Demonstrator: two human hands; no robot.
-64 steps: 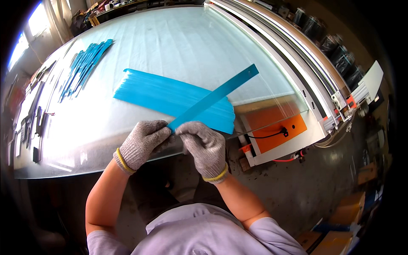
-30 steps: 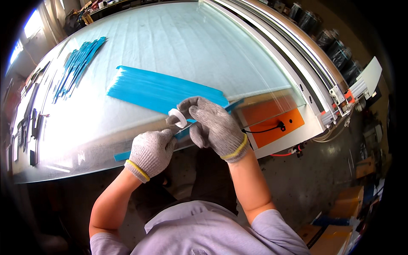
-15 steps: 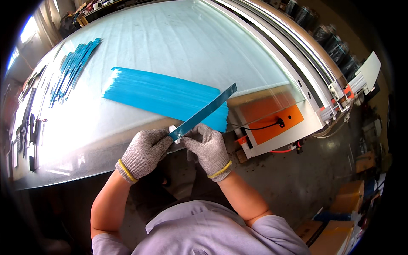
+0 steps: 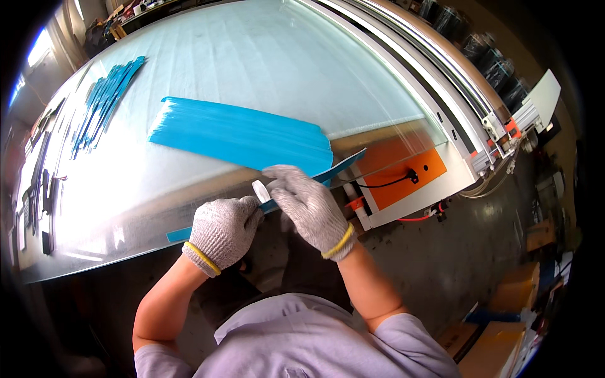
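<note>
Both of my hands wear grey knit gloves with yellow cuffs. My left hand (image 4: 224,230) grips a long thin blue strip (image 4: 343,165) near its middle, at the table's near edge. My right hand (image 4: 309,205) pinches the same strip just beside it, with a small white piece (image 4: 260,190) at the fingertips. The strip runs from lower left to upper right, its ends sticking out past both hands. Just beyond the hands, a flat stack of blue strips (image 4: 242,135) lies on the pale table (image 4: 265,57).
A second bunch of blue strips (image 4: 104,101) lies at the far left of the table, with dark tools (image 4: 38,189) along the left edge. An orange panel with a black cable (image 4: 409,170) sits at the table's right end, beside a machine rail (image 4: 435,82). Cardboard boxes (image 4: 504,315) stand on the floor at right.
The strip has slid leftward through my hands, so more of it now sticks out at lower left. My right hand has moved up over the strip and a white piece shows at its fingertips.
</note>
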